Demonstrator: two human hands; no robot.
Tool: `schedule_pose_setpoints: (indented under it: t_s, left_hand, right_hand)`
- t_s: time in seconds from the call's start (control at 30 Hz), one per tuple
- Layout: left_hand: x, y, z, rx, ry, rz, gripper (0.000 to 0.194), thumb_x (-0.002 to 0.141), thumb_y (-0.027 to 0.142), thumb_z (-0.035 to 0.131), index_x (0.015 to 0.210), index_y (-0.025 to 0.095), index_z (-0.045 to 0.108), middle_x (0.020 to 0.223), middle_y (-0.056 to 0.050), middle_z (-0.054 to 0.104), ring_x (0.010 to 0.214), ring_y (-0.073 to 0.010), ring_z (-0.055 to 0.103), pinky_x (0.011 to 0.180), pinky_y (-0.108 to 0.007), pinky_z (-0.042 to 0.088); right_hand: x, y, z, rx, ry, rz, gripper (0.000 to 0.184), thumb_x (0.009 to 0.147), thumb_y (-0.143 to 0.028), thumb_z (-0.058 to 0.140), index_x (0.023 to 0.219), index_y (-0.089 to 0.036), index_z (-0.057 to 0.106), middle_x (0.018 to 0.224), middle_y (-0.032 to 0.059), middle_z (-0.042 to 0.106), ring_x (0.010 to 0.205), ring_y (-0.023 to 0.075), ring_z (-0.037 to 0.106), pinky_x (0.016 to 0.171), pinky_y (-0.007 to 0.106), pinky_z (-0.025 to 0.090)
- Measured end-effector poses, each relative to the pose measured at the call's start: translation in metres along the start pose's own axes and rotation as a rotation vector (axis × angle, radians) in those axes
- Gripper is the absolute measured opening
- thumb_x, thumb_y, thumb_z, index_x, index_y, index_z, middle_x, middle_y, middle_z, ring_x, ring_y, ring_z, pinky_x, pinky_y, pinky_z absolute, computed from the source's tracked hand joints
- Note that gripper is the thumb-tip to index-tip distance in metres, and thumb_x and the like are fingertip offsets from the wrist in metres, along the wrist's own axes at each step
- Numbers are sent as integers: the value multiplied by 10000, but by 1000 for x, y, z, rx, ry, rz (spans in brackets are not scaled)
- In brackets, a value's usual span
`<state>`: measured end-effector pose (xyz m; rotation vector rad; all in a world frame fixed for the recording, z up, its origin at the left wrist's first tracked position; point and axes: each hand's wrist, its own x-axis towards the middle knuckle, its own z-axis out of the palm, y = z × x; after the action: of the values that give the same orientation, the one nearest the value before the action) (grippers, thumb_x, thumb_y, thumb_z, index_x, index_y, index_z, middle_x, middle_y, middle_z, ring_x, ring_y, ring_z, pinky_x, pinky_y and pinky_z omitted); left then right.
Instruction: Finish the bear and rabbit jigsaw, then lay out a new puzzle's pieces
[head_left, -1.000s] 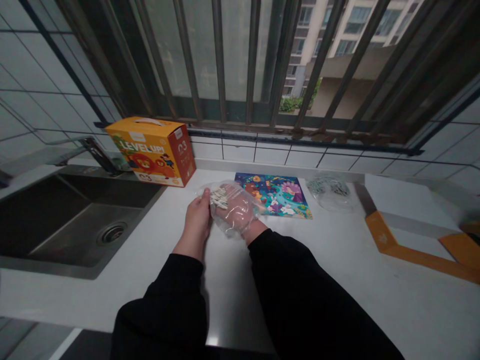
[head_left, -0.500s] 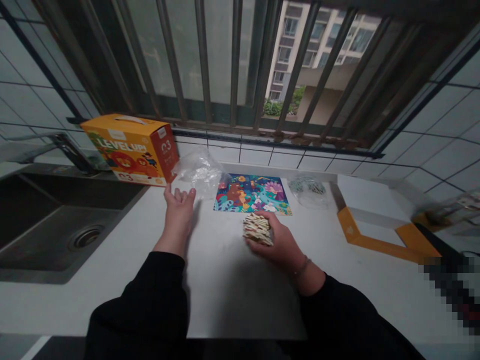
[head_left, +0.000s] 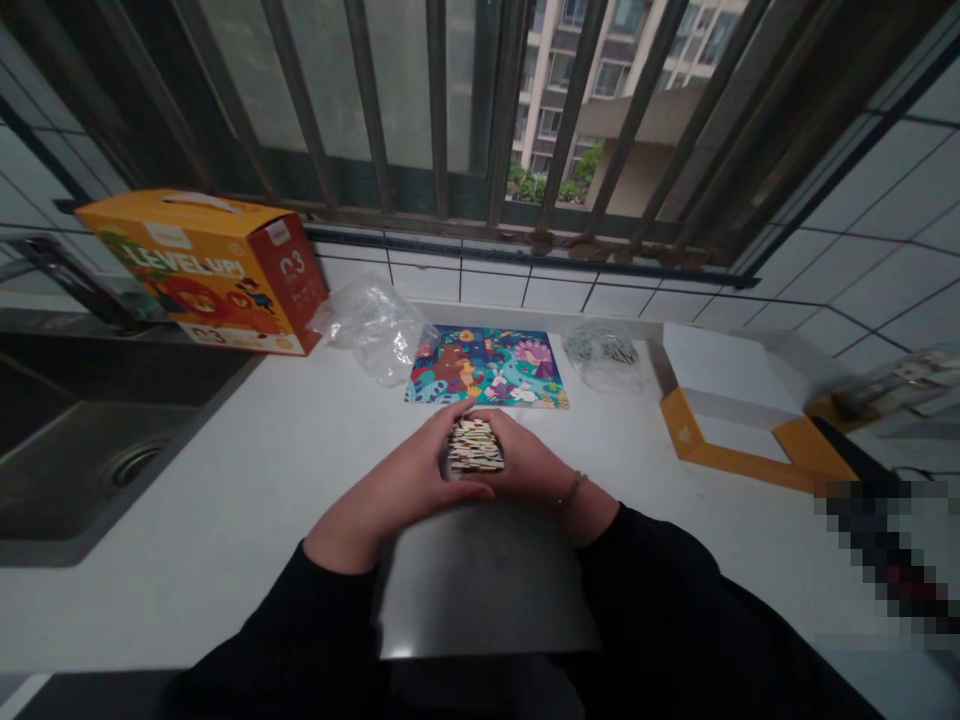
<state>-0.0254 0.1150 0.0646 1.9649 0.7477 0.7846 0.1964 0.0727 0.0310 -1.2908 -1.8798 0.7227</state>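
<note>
A stack of puzzle pieces (head_left: 475, 446) is cupped between both hands just above the white counter (head_left: 247, 500). My left hand (head_left: 397, 490) wraps its left side and my right hand (head_left: 536, 470) its right side, fingers closed round it. Just beyond lies a colourful finished puzzle picture (head_left: 487, 366). An empty clear plastic bag (head_left: 371, 325) lies crumpled to its left, beside the orange puzzle box (head_left: 210, 270).
A second clear bag with pieces (head_left: 606, 357) sits right of the picture. An open white and orange box lid (head_left: 739, 415) lies at the right. A steel sink (head_left: 90, 450) is set into the counter at left. A barred window (head_left: 450, 120) runs behind.
The pieces came out of the bag in my right hand. My left hand dropped the empty bag beside the box, then came back to close on the stack with the right.
</note>
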Motion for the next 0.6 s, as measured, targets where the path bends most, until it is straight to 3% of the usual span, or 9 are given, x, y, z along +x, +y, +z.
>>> schedule_pose_setpoints:
  t_s: [0.1,0.27,0.47,0.6]
  left_hand:
    - [-4,-8,12,87,-48,4,1066,634,331,1004,1606,311,566,1637,-172,605,1507,-454,581,1268,-685,455]
    - [-5,-25,7,160,14,-117,1104,621,360,1007,1620,260,548,1597,-216,636,1437,-478,641,1225,-666,496]
    - [-8,-17,1,264,-27,-144,1085,739,353,937,1685,242,416,1656,-203,585,1494,-429,605,1235,-628,494]
    - [-5,-17,2,318,-24,-82,1094,723,321,946,1677,271,413,1697,-183,544,1531,-418,567,1274,-633,460]
  right_hand:
    - [3,4,0,10,7,-44,827,712,-367,1009,1416,-188,613,1406,160,697,1292,329,678,1125,497,547]
    - [0,-1,-8,56,-2,23,759,725,-431,1008,1351,-209,641,1332,118,740,1193,305,725,1056,470,584]
    - [-5,-2,-10,362,-7,222,913,729,-570,1007,1452,-260,544,1321,106,755,1190,309,761,1005,466,630]
    - [-3,-2,-10,253,45,183,900,737,-578,996,1450,-260,547,1340,115,742,1189,321,752,1018,494,619]
